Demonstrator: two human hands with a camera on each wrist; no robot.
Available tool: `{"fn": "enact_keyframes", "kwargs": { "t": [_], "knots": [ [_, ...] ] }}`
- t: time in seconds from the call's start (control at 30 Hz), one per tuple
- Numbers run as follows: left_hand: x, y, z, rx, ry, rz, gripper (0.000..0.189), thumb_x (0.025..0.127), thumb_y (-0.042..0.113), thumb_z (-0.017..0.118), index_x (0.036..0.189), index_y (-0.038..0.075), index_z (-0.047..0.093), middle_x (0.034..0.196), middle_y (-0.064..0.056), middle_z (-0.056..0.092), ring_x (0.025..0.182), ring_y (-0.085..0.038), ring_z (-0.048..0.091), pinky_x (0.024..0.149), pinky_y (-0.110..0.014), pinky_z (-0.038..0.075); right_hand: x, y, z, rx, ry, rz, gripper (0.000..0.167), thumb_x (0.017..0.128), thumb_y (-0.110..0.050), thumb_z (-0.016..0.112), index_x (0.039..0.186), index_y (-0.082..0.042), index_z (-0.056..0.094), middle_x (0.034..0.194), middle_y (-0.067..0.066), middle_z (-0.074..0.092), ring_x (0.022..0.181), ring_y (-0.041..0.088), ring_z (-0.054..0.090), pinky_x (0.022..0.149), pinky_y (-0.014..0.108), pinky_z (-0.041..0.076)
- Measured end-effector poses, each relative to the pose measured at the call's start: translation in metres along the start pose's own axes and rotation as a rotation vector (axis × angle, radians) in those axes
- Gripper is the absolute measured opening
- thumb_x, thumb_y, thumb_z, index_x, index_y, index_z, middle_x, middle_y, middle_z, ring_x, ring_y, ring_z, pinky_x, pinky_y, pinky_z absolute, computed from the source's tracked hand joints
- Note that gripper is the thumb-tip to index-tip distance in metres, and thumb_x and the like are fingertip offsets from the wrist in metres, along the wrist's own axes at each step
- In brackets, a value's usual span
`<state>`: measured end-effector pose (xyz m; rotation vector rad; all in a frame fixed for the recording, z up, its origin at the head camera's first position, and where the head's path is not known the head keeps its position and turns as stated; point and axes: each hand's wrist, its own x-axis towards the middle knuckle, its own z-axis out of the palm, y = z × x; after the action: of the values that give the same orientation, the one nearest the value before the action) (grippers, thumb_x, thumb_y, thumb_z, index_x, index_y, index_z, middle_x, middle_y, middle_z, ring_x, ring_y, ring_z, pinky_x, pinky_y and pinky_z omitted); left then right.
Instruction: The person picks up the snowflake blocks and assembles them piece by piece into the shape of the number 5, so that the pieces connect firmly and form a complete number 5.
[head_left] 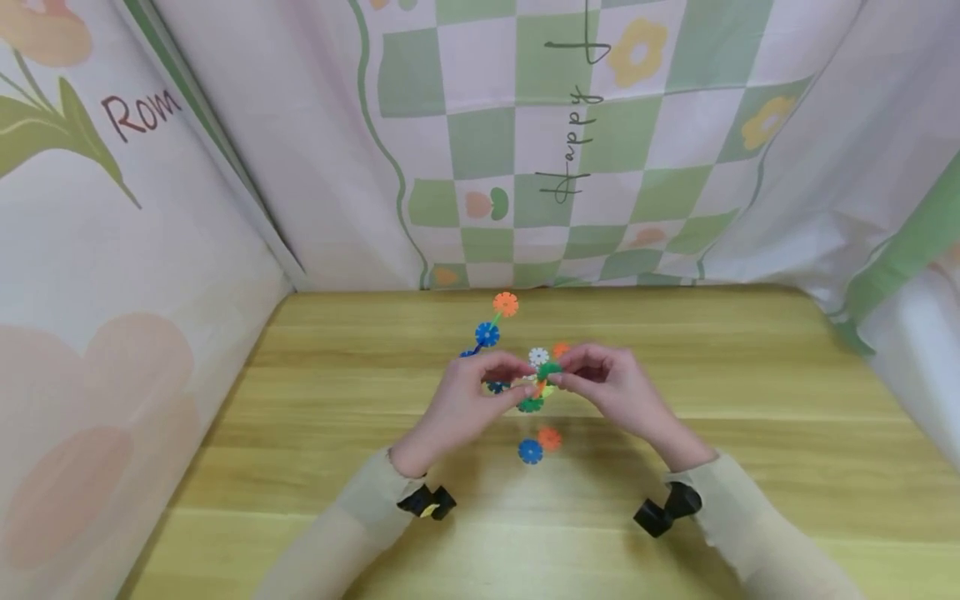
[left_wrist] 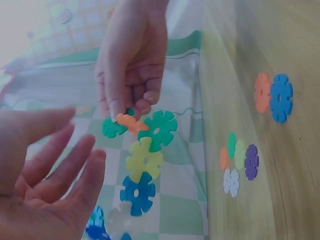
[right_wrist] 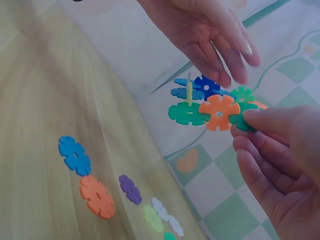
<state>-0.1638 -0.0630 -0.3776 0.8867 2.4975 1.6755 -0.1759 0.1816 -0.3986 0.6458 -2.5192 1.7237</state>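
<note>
My right hand (head_left: 611, 390) pinches a green notched snowflake disc (right_wrist: 244, 118) between thumb and fingers. That disc is slotted to an orange disc (right_wrist: 220, 113), which joins another green disc (right_wrist: 186, 114). From there the linked chain runs on through a yellow disc (left_wrist: 145, 160) and a blue disc (left_wrist: 136, 194); more discs continue beyond, up to an orange one (head_left: 506, 304) at the far end. My left hand (head_left: 467, 402) hovers beside the chain. In both wrist views its fingers are spread, with a gap between them and the discs.
Flat on the wooden table (head_left: 300, 467) lie a loose blue disc (head_left: 530, 451) and an orange disc (head_left: 550, 438) side by side. Farther off is a small group with a purple disc (left_wrist: 251, 162) and white discs (left_wrist: 231, 182). A checkered curtain (head_left: 540, 142) hangs behind the table.
</note>
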Motion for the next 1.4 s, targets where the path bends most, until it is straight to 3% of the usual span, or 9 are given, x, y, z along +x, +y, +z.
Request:
{"fn": "enact_keyframes", "kwargs": {
  "t": [0.2, 0.33, 0.5, 0.6, 0.83, 0.93, 1.03, 1.13, 1.4],
  "knots": [
    [0.007, -0.005, 0.008, 0.132, -0.031, -0.032, 0.027, 0.102, 0.021, 0.067, 0.126, 0.008, 0.066, 0.124, -0.003, 0.068, 0.113, -0.022, 0.064, 0.094, -0.038, 0.053, 0.001, -0.001, 0.004, -0.019, -0.016, 0.011, 0.01, 0.093, -0.01, 0.077, 0.1, -0.005, 0.072, 0.092, 0.005, 0.072, 0.085, 0.033, 0.069, 0.074, 0.033, 0.06],
    [0.009, -0.009, 0.01, 0.232, -0.065, -0.032, 0.019, 0.105, 0.02, 0.061, 0.12, 0.01, 0.067, 0.121, 0.0, 0.069, 0.116, -0.021, 0.062, 0.096, -0.037, 0.051, 0.003, -0.001, 0.006, -0.034, -0.039, -0.015, 0.008, 0.093, -0.01, 0.077, 0.098, -0.007, 0.072, 0.091, 0.004, 0.072, 0.083, 0.026, 0.069, 0.074, 0.03, 0.059],
    [0.011, -0.013, 0.011, 0.314, -0.086, -0.017, 0.012, 0.105, 0.019, 0.061, 0.112, 0.012, 0.067, 0.116, 0.001, 0.071, 0.112, -0.013, 0.063, 0.088, -0.031, 0.052, 0.006, 0.0, 0.01, -0.019, -0.061, -0.042, 0.006, 0.093, -0.007, 0.076, 0.098, -0.006, 0.072, 0.092, 0.005, 0.071, 0.083, 0.023, 0.068, 0.073, 0.029, 0.058],
    [0.01, -0.016, 0.011, 0.305, -0.099, -0.022, 0.011, 0.105, 0.019, 0.06, 0.11, 0.012, 0.067, 0.114, -0.001, 0.072, 0.109, -0.013, 0.065, 0.082, -0.029, 0.054, 0.008, 0.001, 0.011, -0.019, -0.069, -0.055, 0.006, 0.093, -0.006, 0.076, 0.098, -0.006, 0.072, 0.092, 0.005, 0.071, 0.082, 0.022, 0.068, 0.072, 0.029, 0.058],
    [0.009, -0.023, 0.01, 0.225, -0.104, -0.027, 0.01, 0.107, 0.017, 0.056, 0.11, 0.012, 0.063, 0.116, -0.003, 0.072, 0.116, -0.019, 0.065, 0.094, -0.036, 0.054, 0.009, 0.001, 0.012, 0.01, -0.079, -0.029, 0.01, 0.096, -0.005, 0.072, 0.105, -0.004, 0.072, 0.095, 0.009, 0.072, 0.084, 0.024, 0.07, 0.076, 0.033, 0.06],
    [0.008, -0.026, 0.011, 0.2, -0.108, -0.029, 0.008, 0.107, 0.015, 0.055, 0.11, 0.011, 0.062, 0.113, -0.005, 0.072, 0.102, -0.019, 0.069, 0.076, -0.029, 0.057, 0.01, 0.002, 0.013, 0.021, -0.084, -0.021, 0.011, 0.096, -0.006, 0.072, 0.107, -0.004, 0.071, 0.097, 0.014, 0.072, 0.085, 0.025, 0.07, 0.077, 0.037, 0.06],
    [0.007, -0.027, 0.011, 0.179, -0.12, -0.042, 0.006, 0.108, 0.014, 0.054, 0.109, 0.011, 0.059, 0.105, -0.009, 0.072, 0.072, -0.015, 0.065, 0.053, -0.022, 0.046, 0.01, 0.003, 0.013, 0.022, -0.086, -0.02, 0.011, 0.096, -0.005, 0.071, 0.107, -0.004, 0.071, 0.096, 0.014, 0.072, 0.085, 0.025, 0.069, 0.077, 0.038, 0.06],
    [0.006, -0.028, 0.012, 0.169, -0.128, -0.056, 0.005, 0.109, 0.014, 0.052, 0.108, 0.012, 0.057, 0.098, -0.012, 0.072, 0.055, -0.014, 0.054, 0.046, -0.022, 0.038, 0.009, 0.003, 0.014, 0.018, -0.086, -0.021, 0.011, 0.096, -0.004, 0.071, 0.107, -0.004, 0.071, 0.096, 0.011, 0.072, 0.085, 0.024, 0.069, 0.076, 0.034, 0.06],
    [0.004, -0.032, 0.013, 0.129, -0.135, -0.072, 0.006, 0.11, 0.014, 0.048, 0.108, 0.011, 0.054, 0.1, -0.012, 0.072, 0.081, -0.018, 0.07, 0.057, -0.025, 0.052, 0.007, 0.005, 0.011, 0.019, -0.068, 0.021, 0.013, 0.098, -0.01, 0.071, 0.11, -0.004, 0.072, 0.1, 0.007, 0.072, 0.091, 0.033, 0.069, 0.079, 0.04, 0.06]
  ]
}}
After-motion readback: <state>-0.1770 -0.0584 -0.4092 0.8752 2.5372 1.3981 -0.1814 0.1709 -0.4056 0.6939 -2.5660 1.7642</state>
